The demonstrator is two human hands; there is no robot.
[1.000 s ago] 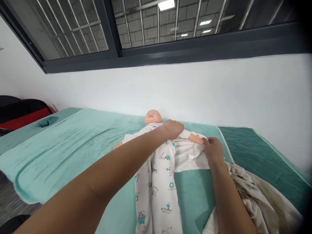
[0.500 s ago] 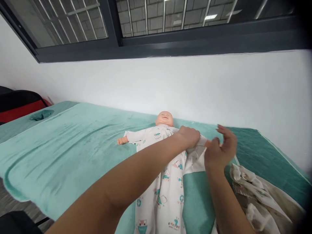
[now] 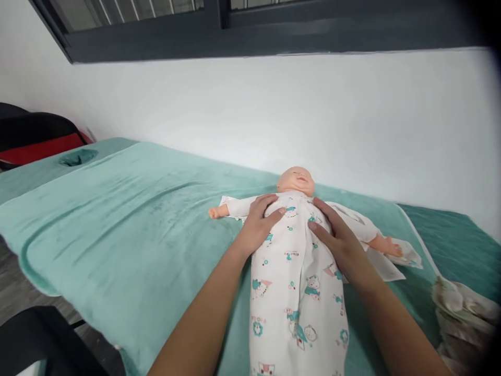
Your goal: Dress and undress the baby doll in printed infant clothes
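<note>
A baby doll [image 3: 296, 180] lies on its back, arms spread, on a green blanket [image 3: 156, 235]. It is dressed in a white baby outfit [image 3: 291, 271] printed with small teal and pink figures. My left hand [image 3: 260, 219] rests on one side of the doll's chest, fingers spread. On the opposite side, my right hand [image 3: 336, 232] lies against the chest, its fingers also apart. Neither hand grips the cloth. Both doll forearms are in white sleeves, with the doll's hands showing. White cloth spreads beneath the doll's arm at the right.
A crumpled beige cloth [image 3: 465, 318] lies at the right edge. Behind the bed runs a white wall [image 3: 250, 115] below a dark window frame [image 3: 293, 34]. A black and red item [image 3: 43, 141] stands at the far left, and a black object [image 3: 47, 339] at lower left.
Both my hands have moved from the doll's right-side sleeve and arm onto its chest. That arm now lies on the blanket. The view has tilted down and shifted left.
</note>
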